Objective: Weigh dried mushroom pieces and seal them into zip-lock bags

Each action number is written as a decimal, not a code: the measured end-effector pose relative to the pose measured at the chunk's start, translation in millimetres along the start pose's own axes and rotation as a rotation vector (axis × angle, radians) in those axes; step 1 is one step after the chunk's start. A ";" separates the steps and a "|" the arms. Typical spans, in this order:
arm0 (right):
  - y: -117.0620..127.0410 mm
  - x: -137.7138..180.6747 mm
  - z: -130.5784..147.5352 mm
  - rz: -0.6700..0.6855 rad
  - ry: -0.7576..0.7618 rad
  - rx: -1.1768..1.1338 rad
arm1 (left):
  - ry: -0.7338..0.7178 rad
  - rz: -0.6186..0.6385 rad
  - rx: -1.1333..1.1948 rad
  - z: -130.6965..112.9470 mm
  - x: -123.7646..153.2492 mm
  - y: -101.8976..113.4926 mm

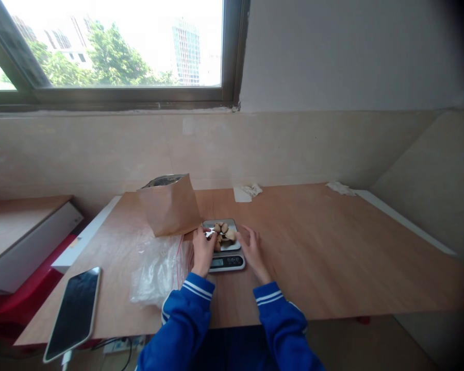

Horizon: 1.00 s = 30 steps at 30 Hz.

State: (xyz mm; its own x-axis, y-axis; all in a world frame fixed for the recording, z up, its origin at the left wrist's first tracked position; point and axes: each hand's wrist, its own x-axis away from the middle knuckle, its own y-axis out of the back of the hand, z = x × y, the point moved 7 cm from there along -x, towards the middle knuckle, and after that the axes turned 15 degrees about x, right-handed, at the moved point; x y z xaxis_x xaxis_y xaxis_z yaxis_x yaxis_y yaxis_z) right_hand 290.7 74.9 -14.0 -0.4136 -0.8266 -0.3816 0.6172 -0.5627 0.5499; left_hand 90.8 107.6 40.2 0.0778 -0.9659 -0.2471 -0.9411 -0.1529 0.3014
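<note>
A small kitchen scale [237, 263] with a shiny weighing plate [232, 223] sits on the table in front of me. Several pale brown pieces that look like dried mushrooms [227, 235] lie on the plate. My left hand [203, 250] is at the plate's left edge, its curved thumb and index finger apart beside the nearest pieces; whether it touches them I cannot tell. At the right edge of the plate, my right hand [253, 250] has its fingers spread and holds nothing. The scale's display is too small to read.
An upright brown paper bag [172, 206], open at the top, stands behind left of the scale. Clear plastic zip bags [158, 270] lie left of my left hand. A phone [75, 312] with a cable rests at the table's left edge. Crumpled tissue [252, 190] lies by the wall.
</note>
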 end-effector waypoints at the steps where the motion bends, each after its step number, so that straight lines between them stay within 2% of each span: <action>1: 3.4 2.3 -3.7 -0.016 -0.013 -0.014 | -0.022 -0.011 -0.025 -0.6 -1.3 -0.2; 5: 15.6 16.7 -20.3 -0.046 -0.082 -0.053 | -0.103 0.023 -0.151 -8.6 1.4 2.3; 7: 18.6 23.0 -25.6 -0.038 -0.108 -0.061 | -0.148 0.004 -0.200 -18.1 9.3 13.6; 10: 20.4 27.6 -24.6 -0.028 -0.094 -0.049 | -0.196 -0.073 -0.205 -35.6 28.0 43.7; 13: 22.7 28.5 -21.6 -0.046 -0.088 -0.054 | -0.214 -0.179 -0.306 -47.6 47.0 81.2; 16: 26.4 28.6 -23.5 -0.084 -0.120 -0.067 | -0.181 -0.234 -0.439 -41.5 56.0 115.0; 20: 26.4 28.7 -27.6 -0.083 -0.145 -0.102 | -0.112 -0.014 -0.433 -1.0 51.2 135.4; 22: 25.8 29.0 -28.9 -0.081 -0.151 -0.108 | -0.088 0.178 -0.407 22.9 50.0 134.6; 24: 25.5 29.3 -29.5 -0.082 -0.156 -0.107 | -0.082 0.310 -0.432 40.4 51.6 133.0; 27: 27.8 29.1 -27.0 -0.087 -0.144 -0.102 | -0.075 0.348 -0.480 50.3 53.8 133.1; 30: 35.2 29.0 -14.4 -0.109 -0.079 -0.061 | -0.082 0.321 -0.532 45.5 54.4 131.7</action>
State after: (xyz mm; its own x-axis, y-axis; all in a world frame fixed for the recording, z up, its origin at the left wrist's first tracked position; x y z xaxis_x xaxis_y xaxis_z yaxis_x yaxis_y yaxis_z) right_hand 310.1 31.2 -16.4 -0.5299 -0.7602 -0.3759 0.6046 -0.6495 0.4612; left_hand -43.9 44.4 24.5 -0.2273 -0.9648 -0.1320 -0.6193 0.0386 0.7842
